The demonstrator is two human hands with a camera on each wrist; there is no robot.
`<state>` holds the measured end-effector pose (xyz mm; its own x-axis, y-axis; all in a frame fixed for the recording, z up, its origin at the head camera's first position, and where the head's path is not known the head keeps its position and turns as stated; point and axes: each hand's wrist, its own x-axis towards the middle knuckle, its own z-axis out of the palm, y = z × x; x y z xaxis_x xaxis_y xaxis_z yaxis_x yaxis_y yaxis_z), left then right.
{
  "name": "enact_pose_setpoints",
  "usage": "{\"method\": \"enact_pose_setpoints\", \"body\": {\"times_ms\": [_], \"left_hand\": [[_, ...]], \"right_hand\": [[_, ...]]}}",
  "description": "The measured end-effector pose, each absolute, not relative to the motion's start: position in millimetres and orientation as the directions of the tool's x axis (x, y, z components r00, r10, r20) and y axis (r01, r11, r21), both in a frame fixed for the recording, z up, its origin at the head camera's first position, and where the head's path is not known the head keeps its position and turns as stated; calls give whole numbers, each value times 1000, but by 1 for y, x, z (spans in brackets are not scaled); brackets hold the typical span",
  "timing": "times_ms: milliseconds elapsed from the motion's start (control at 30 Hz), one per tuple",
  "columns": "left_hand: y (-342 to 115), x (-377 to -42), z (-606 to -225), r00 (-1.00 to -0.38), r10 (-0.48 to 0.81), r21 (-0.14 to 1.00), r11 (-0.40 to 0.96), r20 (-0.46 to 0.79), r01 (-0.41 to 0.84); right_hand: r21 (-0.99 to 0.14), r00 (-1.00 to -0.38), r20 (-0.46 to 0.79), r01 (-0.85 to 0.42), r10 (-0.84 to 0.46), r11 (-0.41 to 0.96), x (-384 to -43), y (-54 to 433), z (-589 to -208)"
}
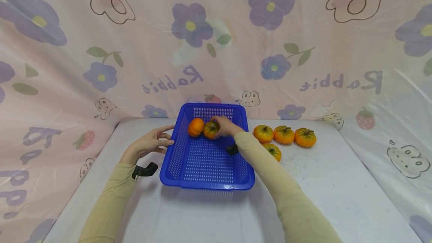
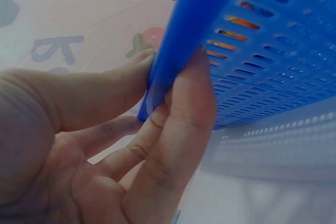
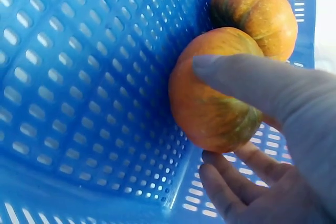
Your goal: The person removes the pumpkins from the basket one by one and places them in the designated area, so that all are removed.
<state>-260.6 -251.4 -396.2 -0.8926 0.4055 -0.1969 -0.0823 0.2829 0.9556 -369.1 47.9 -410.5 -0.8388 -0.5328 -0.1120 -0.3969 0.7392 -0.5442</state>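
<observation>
1. Basket of blue perforated plastic, rectangular (image 1: 206, 185), sits mid-table; clock positions below are from its centre, head view.
2. Left hand (image 1: 148, 143) at 9 o'clock: thumb and fingers pinch the basket's rim from both sides, per the left wrist view.
3. Right hand (image 1: 226, 126) reaches in toward 12 o'clock, grasping a small ribbed orange-green pumpkin (image 1: 210, 130), thumb over it, fingers beneath.
4. Second squat orange pumpkin (image 1: 195, 127) lies inside at 11 o'clock, just beside the held one.
5. Progress, my read: loading, roughly a third done. Two in, counting the one in hand. Four left on the white table (image 1: 341, 183): a row of three orange-green pumpkins (image 1: 283, 135) toward 2–3 o'clock, plus a lone orange pumpkin (image 1: 274, 151) at 3 o'clock.
6. Hidden: beige right sleeve (image 1: 270, 175) covers part of the lone pumpkin; anything else behind it, unknown. Can't tell if the held one bears on the basket floor or if the inside pair touch. Left wrist view gives only orange slivers through the slots.
</observation>
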Motion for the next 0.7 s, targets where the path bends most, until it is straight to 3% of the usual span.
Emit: {"method": "enact_pose_setpoints", "body": {"times_ms": [467,700], "left_hand": [[-252,-259,-397,-891,406,956,280,-206,-93],[-251,-258,-395,-897,394,956,281,-200,-89]], "right_hand": [[-572,-801,-107,-435,-589,695,-368,53,-406],[-642,-817,-84,-393,-570,658,-368,62,-397]]}}
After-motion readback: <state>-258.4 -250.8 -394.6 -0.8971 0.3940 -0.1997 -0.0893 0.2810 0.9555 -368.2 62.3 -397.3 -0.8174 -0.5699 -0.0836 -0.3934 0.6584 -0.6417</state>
